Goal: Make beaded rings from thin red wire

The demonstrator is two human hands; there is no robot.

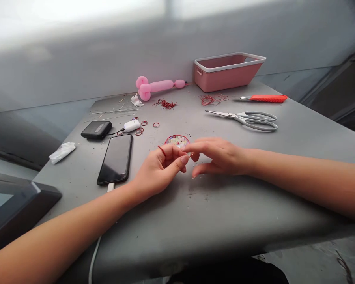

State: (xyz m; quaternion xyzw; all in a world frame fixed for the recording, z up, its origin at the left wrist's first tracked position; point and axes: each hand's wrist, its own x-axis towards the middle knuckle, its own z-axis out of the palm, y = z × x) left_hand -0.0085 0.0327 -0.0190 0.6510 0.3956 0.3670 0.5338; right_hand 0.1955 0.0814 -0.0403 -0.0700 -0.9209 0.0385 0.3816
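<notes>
My left hand (162,167) pinches a thin red cord (191,155) between thumb and forefinger, and its short end sticks out to the right. A red loop rests around one finger of that hand. Close beside it, my right hand (217,157) has thumb and forefinger spread apart, the forefinger reaching to the left fingertips. Just behind both hands sits a small round dish of pale beads (176,139) with a red rim, partly hidden by my fingers. Tiny dark specks lie around the dish.
Black phone (115,158), power bank (96,129) and white earbud case (131,125) lie left, near red rings (156,125). Behind are red cord pieces (166,104), a tangled cord (208,99), pink balloon (159,86) and pink basket (229,79). Scissors (245,118) and a red cutter (268,98) lie right.
</notes>
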